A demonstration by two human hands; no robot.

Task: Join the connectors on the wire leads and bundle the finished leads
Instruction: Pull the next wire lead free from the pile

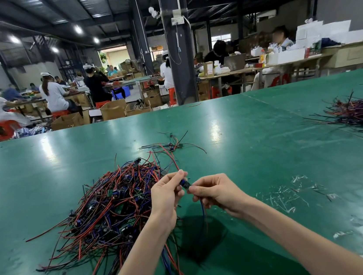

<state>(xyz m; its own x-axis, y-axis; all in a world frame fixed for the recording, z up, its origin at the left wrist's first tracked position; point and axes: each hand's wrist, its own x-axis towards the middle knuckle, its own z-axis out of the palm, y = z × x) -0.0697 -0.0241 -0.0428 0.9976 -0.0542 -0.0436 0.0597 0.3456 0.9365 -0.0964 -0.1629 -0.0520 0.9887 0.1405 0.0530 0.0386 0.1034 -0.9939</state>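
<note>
Mid-frame, our left hand [166, 190] and right hand [214, 190] each pinch a connector [185, 184]; misaligned halves could jam, or slip apart.

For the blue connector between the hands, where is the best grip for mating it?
Probably on the short stiff body of the blue connector, one hand from each side along its axis, as the left hand and right hand pinch it; the thin wires trailing off would just bend.
</note>
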